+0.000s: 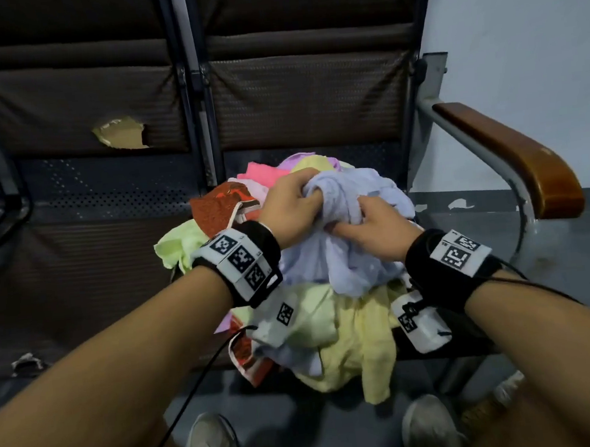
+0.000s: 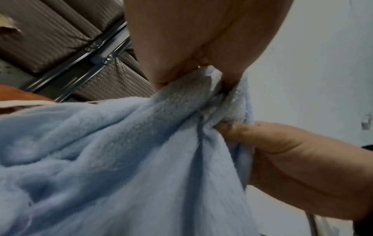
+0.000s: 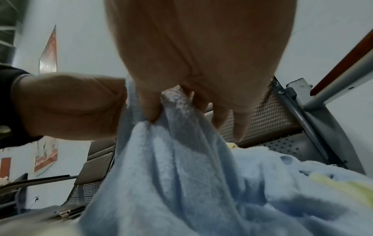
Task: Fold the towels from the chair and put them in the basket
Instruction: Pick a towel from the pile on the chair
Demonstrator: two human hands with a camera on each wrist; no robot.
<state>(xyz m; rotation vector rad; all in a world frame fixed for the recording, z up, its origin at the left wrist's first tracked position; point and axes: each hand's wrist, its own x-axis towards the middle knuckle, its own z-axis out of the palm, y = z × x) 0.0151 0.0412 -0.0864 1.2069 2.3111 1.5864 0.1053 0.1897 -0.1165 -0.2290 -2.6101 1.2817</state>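
Two hands: both grip one pale blue towel (image 1: 349, 225) on top of the pile.
Left hand (image 1: 290, 209): fingers curled round a bunched fold at the towel's upper edge; the left wrist view shows cloth squeezed between thumb and fingers (image 2: 161, 52).
Right hand (image 1: 372, 221): pinches the same towel just below and to the right of the left hand; in the right wrist view a ridge of blue cloth is caught between its fingers (image 3: 149, 110).
Blue towel: crumpled, partly raised, its lower part lying on the heap.
Pile of towels (image 1: 348, 340): yellow, lime, pink, lilac and an orange-red one (image 1: 214, 204), heaped on the chair seat, some hanging over its front edge.
Chair (image 1: 306, 96): dark padded back, perforated metal seat, wooden armrest (image 1: 517, 155) at the right.
Basket: not seen in any view.
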